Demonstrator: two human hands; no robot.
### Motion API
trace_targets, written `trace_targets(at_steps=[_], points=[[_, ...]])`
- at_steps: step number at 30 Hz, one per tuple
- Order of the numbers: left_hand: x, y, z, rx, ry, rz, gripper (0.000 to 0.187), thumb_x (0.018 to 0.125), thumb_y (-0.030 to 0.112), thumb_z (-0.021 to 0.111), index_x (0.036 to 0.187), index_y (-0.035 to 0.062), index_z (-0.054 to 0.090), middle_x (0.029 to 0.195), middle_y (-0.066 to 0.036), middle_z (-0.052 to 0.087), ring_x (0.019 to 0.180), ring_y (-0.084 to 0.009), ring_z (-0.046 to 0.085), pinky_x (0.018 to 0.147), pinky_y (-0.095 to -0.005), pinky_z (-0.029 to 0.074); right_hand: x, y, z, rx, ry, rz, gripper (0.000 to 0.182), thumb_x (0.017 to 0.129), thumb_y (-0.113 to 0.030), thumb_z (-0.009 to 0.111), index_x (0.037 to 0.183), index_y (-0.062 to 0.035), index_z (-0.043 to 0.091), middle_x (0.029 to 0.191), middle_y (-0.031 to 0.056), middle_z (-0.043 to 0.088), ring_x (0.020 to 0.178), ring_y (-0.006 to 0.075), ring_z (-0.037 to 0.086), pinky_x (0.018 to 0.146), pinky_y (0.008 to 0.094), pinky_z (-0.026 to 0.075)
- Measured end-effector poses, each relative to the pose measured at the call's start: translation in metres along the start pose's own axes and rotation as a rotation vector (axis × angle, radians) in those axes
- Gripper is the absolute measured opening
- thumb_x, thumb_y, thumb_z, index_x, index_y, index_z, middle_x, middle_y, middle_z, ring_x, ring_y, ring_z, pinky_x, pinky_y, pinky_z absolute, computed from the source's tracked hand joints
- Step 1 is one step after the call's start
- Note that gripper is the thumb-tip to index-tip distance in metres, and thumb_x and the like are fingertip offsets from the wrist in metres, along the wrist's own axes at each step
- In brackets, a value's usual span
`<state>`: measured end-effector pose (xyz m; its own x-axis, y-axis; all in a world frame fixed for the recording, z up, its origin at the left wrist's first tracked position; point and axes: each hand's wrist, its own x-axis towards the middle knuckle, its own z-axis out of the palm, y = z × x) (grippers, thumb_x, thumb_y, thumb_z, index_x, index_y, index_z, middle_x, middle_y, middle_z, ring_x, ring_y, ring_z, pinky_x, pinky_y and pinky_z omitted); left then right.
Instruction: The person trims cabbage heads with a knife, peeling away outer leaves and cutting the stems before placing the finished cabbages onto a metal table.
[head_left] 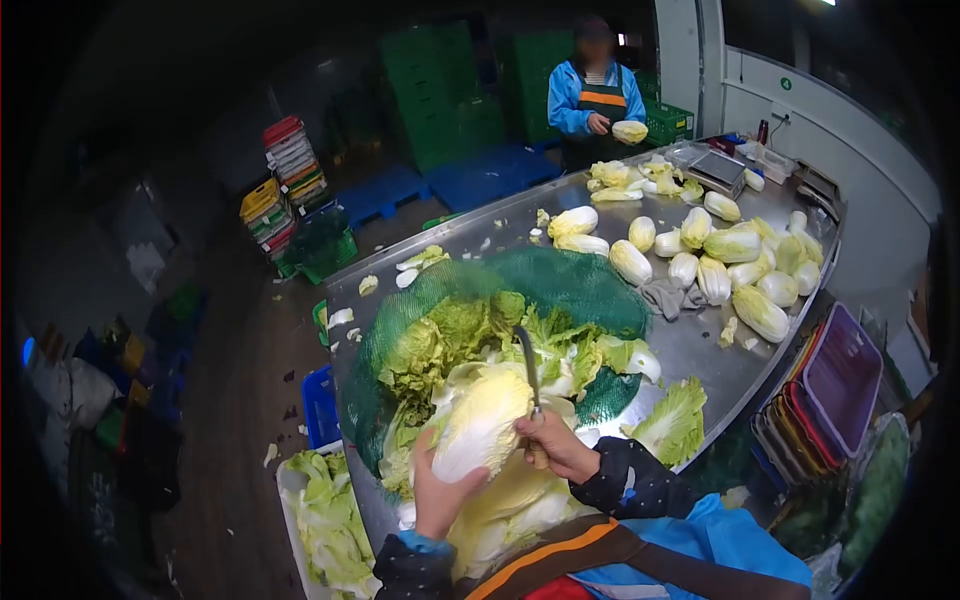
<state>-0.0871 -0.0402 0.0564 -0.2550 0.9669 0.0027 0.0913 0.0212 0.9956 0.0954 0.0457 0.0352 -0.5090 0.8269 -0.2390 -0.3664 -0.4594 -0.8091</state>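
Note:
My left hand (446,494) is wrapped around the lower side of a pale napa cabbage (484,420), which is tilted over the near edge of the table. In my right hand (560,447) is a knife (529,362) with a dark, curved blade pointing up and away. The fist closes on its handle, right beside the cabbage. Beyond them, green outer leaves (430,350) are heaped on a green mesh net (590,285). More pale leaves (520,510) lie below my hands, against the apron. A single green leaf (672,420) rests to the right.
Several trimmed cabbages (713,279) cover the right of the metal table (690,362), near a grey cloth (668,298) and a scale (717,170). Across it a co-worker (597,95) holds a cabbage. A leaf-filled bin (325,515) stands at left, stacked crates (820,390) at right.

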Motion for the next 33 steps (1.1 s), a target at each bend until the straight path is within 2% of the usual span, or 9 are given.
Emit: trace_targets(at_steps=[7, 9, 12, 17, 22, 26, 28, 32, 33], points=[[-0.006, -0.066, 0.013, -0.206, -0.024, -0.001, 0.078, 0.069, 0.005, 0.073, 0.134, -0.0020, 0.031, 0.119, -0.014, 0.050, 0.106, -0.0206, 0.051, 0.089, -0.0295, 0.042, 0.020, 0.030, -0.025, -0.181, -0.214, -0.195, 0.066, 0.078, -0.026, 0.070, 0.130, -0.0044, 0.036, 0.096, 0.0015, 0.059, 0.068, 0.0057, 0.055, 0.047, 0.0162, 0.042], [-0.009, -0.083, 0.015, 0.182, 0.117, -0.053, 0.031, 0.090, 0.028, 0.052, 0.100, -0.0019, 0.055, 0.083, -0.016, 0.057, 0.077, -0.0281, 0.051, 0.073, -0.0400, 0.042, -0.005, 0.020, -0.003, -0.155, -0.205, -0.247, 0.067, 0.078, -0.021, 0.070, 0.132, -0.0051, 0.034, 0.106, 0.0033, 0.057, 0.081, 0.0086, 0.057, 0.059, 0.0188, 0.047], [-0.004, -0.093, 0.011, 0.254, 0.043, 0.021, 0.039, 0.094, 0.032, 0.045, 0.097, -0.0059, 0.054, 0.077, -0.017, 0.055, 0.070, -0.0265, 0.047, 0.066, -0.0381, 0.040, -0.012, 0.018, -0.012, -0.071, -0.193, -0.005, 0.068, 0.077, -0.017, 0.070, 0.133, -0.0037, 0.034, 0.113, 0.0060, 0.055, 0.096, 0.0119, 0.056, 0.077, 0.0244, 0.048], [0.005, -0.026, 0.025, -0.162, -0.074, -0.169, 0.097, 0.066, 0.002, 0.075, 0.140, -0.0023, 0.012, 0.134, -0.017, 0.035, 0.117, -0.0239, 0.044, 0.096, -0.0336, 0.039, 0.022, 0.096, -0.058, -0.070, -0.154, -0.056, 0.065, 0.077, -0.012, 0.069, 0.131, 0.0003, 0.035, 0.114, 0.0072, 0.055, 0.100, 0.0134, 0.054, 0.085, 0.0265, 0.045], [0.009, -0.025, 0.054, -0.011, -0.174, 0.065, 0.099, 0.064, -0.001, 0.074, 0.142, 0.0023, 0.013, 0.133, -0.020, 0.038, 0.115, -0.0275, 0.047, 0.094, -0.0354, 0.042, -0.019, 0.041, -0.023, -0.039, 0.022, -0.095, 0.057, 0.079, -0.008, 0.067, 0.127, 0.0029, 0.040, 0.110, 0.0068, 0.056, 0.093, 0.0128, 0.056, 0.083, 0.0259, 0.046], [0.009, -0.031, 0.065, 0.236, -0.310, 0.158, 0.093, 0.073, 0.007, 0.070, 0.143, 0.0052, 0.010, 0.137, -0.022, 0.034, 0.112, -0.0317, 0.050, 0.094, -0.0369, 0.042, -0.032, 0.045, -0.069, 0.321, -0.151, -0.061, 0.053, 0.088, -0.025, 0.058, 0.129, 0.0021, 0.040, 0.123, 0.0126, 0.054, 0.109, 0.0218, 0.056, 0.095, 0.0353, 0.045], [0.007, -0.048, 0.071, 0.549, -0.044, 0.523, 0.046, 0.090, 0.027, 0.053, 0.123, -0.0035, 0.041, 0.095, -0.017, 0.061, 0.091, -0.0283, 0.057, 0.084, -0.0369, 0.044, -0.035, 0.026, -0.099, 0.528, 0.007, 0.020, 0.058, 0.089, -0.037, 0.055, 0.131, -0.0014, 0.039, 0.129, 0.0139, 0.049, 0.116, 0.0261, 0.051, 0.101, 0.0415, 0.039], [0.000, -0.115, 0.053, 0.319, -0.529, -0.122, 0.071, 0.084, 0.030, 0.061, 0.138, 0.0008, 0.026, 0.138, -0.023, 0.035, 0.129, -0.0341, 0.033, 0.102, -0.0438, 0.031, -0.037, -0.061, -0.174, 0.685, 0.034, -0.341, 0.060, 0.088, -0.044, 0.052, 0.133, -0.0053, 0.038, 0.131, 0.0127, 0.048, 0.118, 0.0305, 0.048, 0.103, 0.0488, 0.034], [-0.002, -0.101, 0.060, 0.523, -0.529, 0.072, 0.082, 0.075, 0.040, 0.067, 0.138, 0.0035, 0.029, 0.142, -0.022, 0.027, 0.132, -0.0373, 0.024, 0.104, -0.0523, 0.024, -0.034, -0.082, -0.197, 0.692, 0.103, -0.415, 0.056, 0.089, -0.043, 0.052, 0.131, -0.0067, 0.040, 0.128, 0.0120, 0.050, 0.116, 0.0285, 0.050, 0.102, 0.0460, 0.036]])
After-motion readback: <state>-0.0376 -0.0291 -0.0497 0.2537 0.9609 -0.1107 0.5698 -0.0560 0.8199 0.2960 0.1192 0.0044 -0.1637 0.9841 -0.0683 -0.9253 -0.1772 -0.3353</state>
